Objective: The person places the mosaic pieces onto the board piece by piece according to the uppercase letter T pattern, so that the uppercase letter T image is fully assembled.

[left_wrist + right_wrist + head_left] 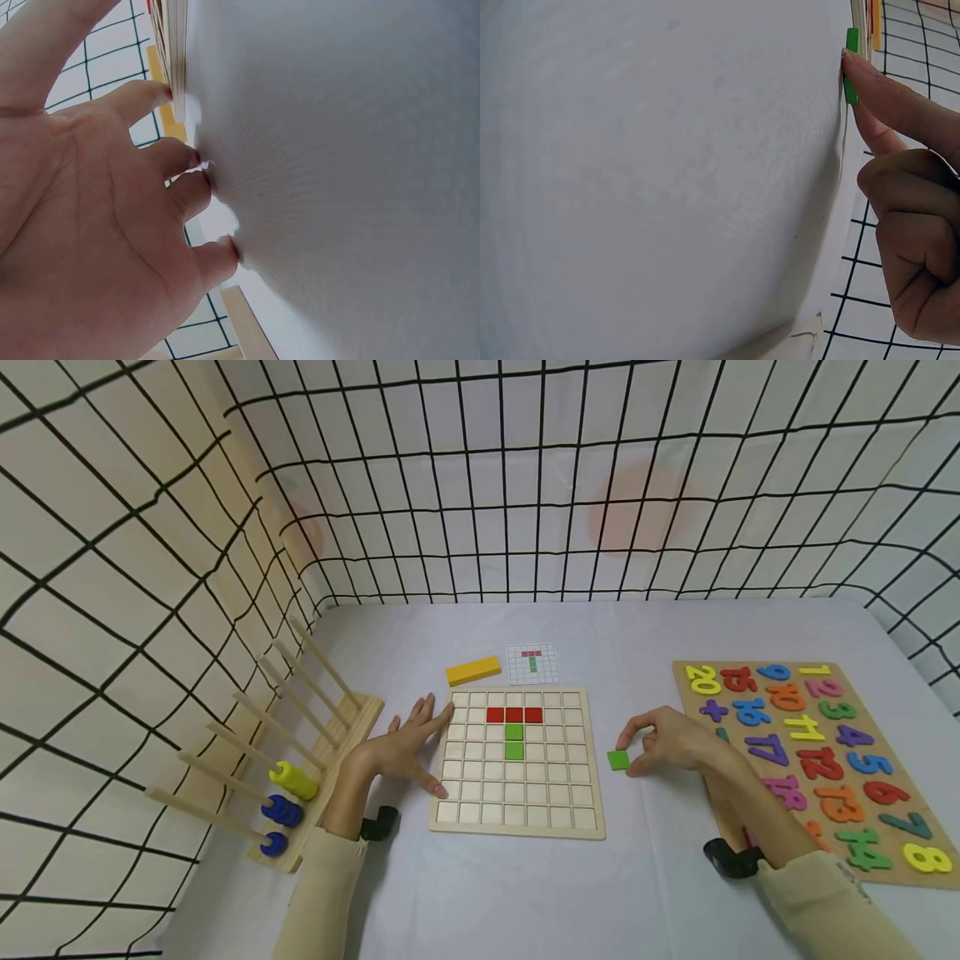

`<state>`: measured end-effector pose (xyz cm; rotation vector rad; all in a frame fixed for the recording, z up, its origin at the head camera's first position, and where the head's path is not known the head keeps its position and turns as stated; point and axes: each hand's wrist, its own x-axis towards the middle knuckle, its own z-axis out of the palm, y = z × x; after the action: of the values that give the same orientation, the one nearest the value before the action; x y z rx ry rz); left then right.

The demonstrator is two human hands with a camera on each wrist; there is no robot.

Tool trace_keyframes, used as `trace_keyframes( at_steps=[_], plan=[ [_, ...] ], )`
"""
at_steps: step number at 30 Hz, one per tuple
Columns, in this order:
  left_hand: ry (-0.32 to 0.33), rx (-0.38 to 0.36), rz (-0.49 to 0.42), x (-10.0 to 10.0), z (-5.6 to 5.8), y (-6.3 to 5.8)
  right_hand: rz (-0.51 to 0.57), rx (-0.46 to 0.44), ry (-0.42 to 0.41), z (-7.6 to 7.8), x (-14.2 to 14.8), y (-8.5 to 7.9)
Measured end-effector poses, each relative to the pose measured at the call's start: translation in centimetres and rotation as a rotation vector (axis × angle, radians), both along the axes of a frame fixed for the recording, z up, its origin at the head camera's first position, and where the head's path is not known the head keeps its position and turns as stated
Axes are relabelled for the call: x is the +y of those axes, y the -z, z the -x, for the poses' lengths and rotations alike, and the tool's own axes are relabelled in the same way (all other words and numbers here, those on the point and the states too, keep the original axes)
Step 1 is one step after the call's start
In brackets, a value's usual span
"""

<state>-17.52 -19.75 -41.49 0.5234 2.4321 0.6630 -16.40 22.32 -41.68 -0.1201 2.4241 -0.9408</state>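
Note:
A wooden grid board (pixel 465 770) lies in the middle of the table, with a row of three red tiles (pixel 513 715) and two green tiles (pixel 513 741) in a column below the middle one. My left hand (pixel 405 745) rests at the board's left side, fingers spread, thumb and index finger at its edge. Right of the board, my right hand (pixel 663 742) pinches a green square tile (pixel 618 760) between thumb and index finger; in the right wrist view the tile (pixel 851 67) is seen edge-on, close to the table, the other fingers curled in.
Behind the board are a yellow block (pixel 473 671) and a pattern card (pixel 533 664) with a red and green T. A pegged wooden stand (pixel 347 727) with yellow and blue rings stands left. At right lies a number board (pixel 810 777). Black wire mesh (pixel 525 510) encloses the table.

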Motion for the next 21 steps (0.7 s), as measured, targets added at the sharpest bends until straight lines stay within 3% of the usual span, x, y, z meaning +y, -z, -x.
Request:
trace_keyframes(
  at_steps=[7,12,21],
  plan=[
    [0.003,-0.002,-0.003,0.0,-0.1,-0.1,-0.037,0.041,0.001,0.0,-0.2,-0.3],
    [0.003,-0.005,-0.001,0.0,0.0,-0.1,-0.023,0.11,0.023,0.1,-0.7,-1.4],
    [0.009,-0.009,-0.011,-0.1,0.0,-0.1,0.108,0.152,0.023,-0.2,-4.4,-2.8]
  ],
)
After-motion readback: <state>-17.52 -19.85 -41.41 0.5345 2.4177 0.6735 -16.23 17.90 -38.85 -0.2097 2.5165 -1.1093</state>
